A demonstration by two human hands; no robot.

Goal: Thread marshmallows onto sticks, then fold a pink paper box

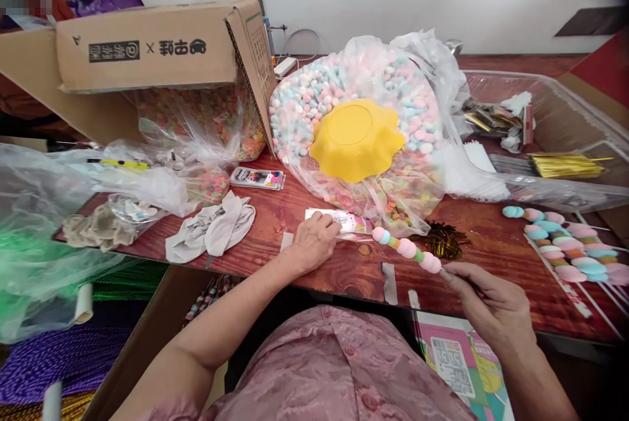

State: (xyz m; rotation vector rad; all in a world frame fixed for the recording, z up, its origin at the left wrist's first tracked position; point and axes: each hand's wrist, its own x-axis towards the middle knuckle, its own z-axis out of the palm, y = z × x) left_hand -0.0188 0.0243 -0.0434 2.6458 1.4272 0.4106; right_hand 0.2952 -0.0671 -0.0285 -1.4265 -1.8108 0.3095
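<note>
My right hand (498, 300) is closed around the lower end of a marshmallow skewer (406, 249), which tilts up to the left with pink, blue, orange and green pieces in a row. The tip of the skewer is close to a printed clear plastic bag (358, 221) lying on the table. My left hand (315, 242) rests on the left end of that bag, its fingers curled and pinching there; the fingertips are partly hidden. Several finished marshmallow skewers (572, 251) lie at the right. Gold twist ties (445, 239) lie just behind my right hand.
A large bag of marshmallows (309, 90) with a yellow wavy bowl (356, 136) on it stands at the back. On the left are a cardboard box (147, 48), grey cloth gloves (211, 228) and a small packet (258, 178). A clear bin (550, 188) stands back right.
</note>
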